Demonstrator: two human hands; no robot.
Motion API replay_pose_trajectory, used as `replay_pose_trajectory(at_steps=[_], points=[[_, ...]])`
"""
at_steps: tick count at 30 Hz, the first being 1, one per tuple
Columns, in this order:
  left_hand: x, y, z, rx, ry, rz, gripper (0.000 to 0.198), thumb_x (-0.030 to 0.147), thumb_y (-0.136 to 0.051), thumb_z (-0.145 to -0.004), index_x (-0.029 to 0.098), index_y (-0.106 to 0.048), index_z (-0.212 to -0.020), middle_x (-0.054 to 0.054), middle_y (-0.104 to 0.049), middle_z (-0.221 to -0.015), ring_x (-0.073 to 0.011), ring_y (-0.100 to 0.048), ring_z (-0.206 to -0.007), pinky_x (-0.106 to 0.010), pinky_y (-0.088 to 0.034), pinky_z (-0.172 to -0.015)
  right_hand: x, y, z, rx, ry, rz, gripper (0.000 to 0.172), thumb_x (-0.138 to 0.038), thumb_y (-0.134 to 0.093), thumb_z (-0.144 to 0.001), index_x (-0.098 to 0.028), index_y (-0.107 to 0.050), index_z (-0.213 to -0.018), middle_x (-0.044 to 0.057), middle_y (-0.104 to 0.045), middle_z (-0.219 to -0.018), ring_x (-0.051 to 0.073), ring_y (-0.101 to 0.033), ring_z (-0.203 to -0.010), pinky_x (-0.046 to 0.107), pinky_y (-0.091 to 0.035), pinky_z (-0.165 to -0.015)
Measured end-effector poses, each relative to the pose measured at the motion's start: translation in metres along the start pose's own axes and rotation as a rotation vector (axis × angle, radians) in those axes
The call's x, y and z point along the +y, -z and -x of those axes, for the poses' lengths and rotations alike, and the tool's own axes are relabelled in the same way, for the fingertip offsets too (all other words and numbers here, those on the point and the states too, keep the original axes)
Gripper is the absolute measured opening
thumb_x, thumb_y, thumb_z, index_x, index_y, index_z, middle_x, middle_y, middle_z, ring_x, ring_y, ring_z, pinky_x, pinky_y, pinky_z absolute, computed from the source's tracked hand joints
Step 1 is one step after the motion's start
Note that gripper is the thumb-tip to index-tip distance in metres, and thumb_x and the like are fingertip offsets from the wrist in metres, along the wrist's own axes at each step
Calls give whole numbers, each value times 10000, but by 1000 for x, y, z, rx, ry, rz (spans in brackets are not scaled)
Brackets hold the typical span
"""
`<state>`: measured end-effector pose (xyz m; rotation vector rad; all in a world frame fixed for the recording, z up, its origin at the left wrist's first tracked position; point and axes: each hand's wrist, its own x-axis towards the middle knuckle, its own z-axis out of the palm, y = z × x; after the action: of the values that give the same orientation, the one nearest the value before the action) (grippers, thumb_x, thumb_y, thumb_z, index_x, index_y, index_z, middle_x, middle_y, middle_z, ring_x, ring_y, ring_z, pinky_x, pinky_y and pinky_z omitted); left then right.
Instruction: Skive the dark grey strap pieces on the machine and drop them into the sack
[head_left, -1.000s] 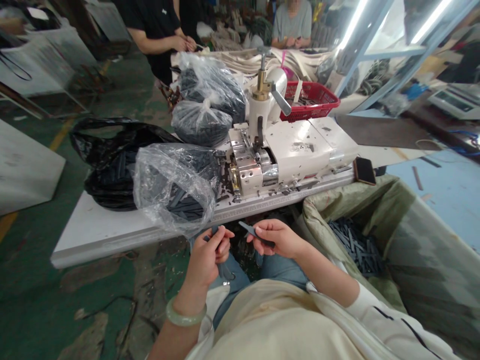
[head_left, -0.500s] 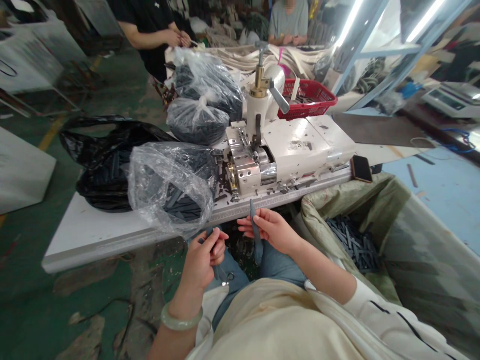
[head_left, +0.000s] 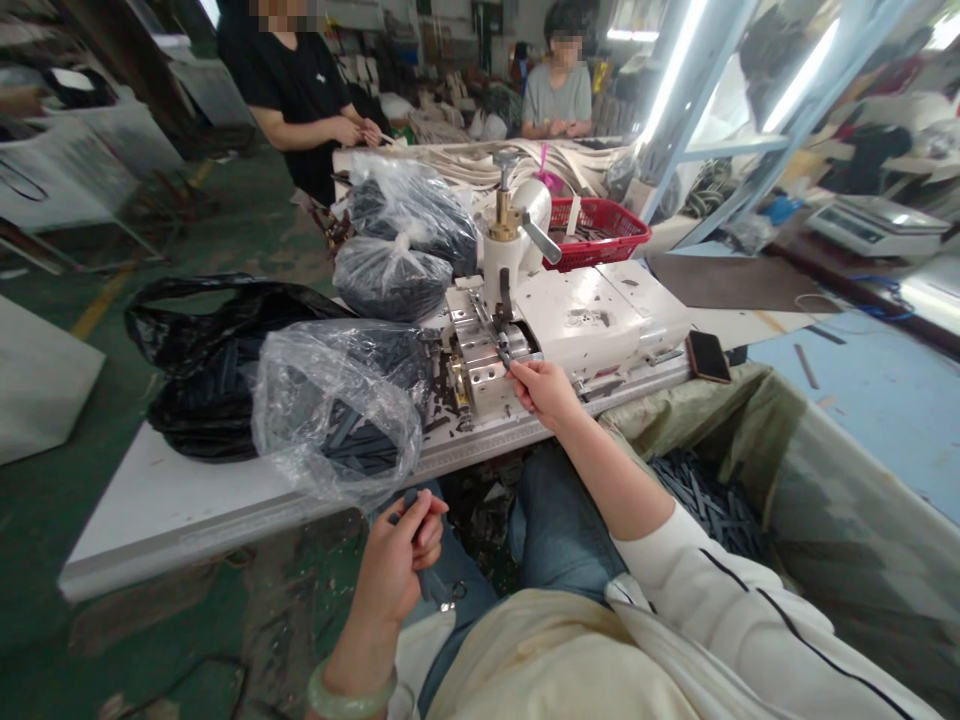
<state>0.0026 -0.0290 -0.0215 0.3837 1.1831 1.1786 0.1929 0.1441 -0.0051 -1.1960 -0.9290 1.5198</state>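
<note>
Slate-grey material forms the single strip pinched between the thumb and fingers of the right hand, its far end at the metal feed area of one cream skiving machine. Well apart from it, nearer the body and below the bench edge, the left hand is closed around more grey strips; how many, I cannot tell. One pale green bangle circles the left wrist. Dark scraps, too many to count, litter the white bench beside the machine. Left of it, one open clear plastic bag holds loose strips, and one black plastic bag beside it holds more. Behind these sit two filled clear bags, a knotted one in front and a larger one behind. One red plastic basket stands past the machine; one phone lies at the bench's right end. Below that, one green-lined sack contains a heap of uncounted strips. Farther right is one scale. Across the bench are two people, one in a black shirt, one in a grey shirt.
</note>
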Motion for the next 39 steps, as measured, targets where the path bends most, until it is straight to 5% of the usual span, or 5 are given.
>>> replay_pose_trajectory(at_steps=[11, 22, 25, 31, 39], points=[[2, -2, -1, -39, 12, 40, 312, 386, -789, -684, 111, -644, -660, 84, -331, -440, -7, -222, -375, -110, -150, -350, 1, 16, 5, 220, 124, -120, 304, -399, -652, -756, -179, -509, -604, -81, -413, -403, 33, -284, -304, 195, -179, -311], [-2, -16, -10, -422, 252, 232, 642, 654, -528, -808, 38, -708, -845, 39, -382, -483, -14, -156, -399, -128, -105, -357, 41, 238, 134, 955, 130, 1325, 517, -456, -552, -801, -33, -634, -1086, 273, -674, -1012, 378, -638, -905, 481, -466, -761], [-11, -31, -12, -490, 317, 175, 688, 690, -484, -810, 36, -693, -846, 35, -393, -482, -16, -144, -398, -134, -91, -357, 38, 206, 141, 648, 147, 1129, 478, -477, -539, -827, -79, -669, -1058, 212, -700, -987, 334, -653, -901, 466, -484, -810], [-24, -52, -2, -509, 422, 99, 703, 774, -338, -801, 121, -589, -732, 16, -448, -487, -25, -161, -381, -140, -91, -357, 47, 45, 128, -340, 236, 414, 303, -415, -686, -791, -214, -732, -1015, 76, -711, -969, 195, -652, -876, 313, -515, -777], [-11, -21, 16, -457, 383, 121, 628, 670, -471, -835, 72, -658, -863, 53, -390, -487, -17, -127, -394, -136, -88, -352, 51, 14, 116, -12, -127, -154, 225, -340, -844, -615, -156, -738, -689, -3, -660, -601, 79, -578, -506, 178, -486, -492]])
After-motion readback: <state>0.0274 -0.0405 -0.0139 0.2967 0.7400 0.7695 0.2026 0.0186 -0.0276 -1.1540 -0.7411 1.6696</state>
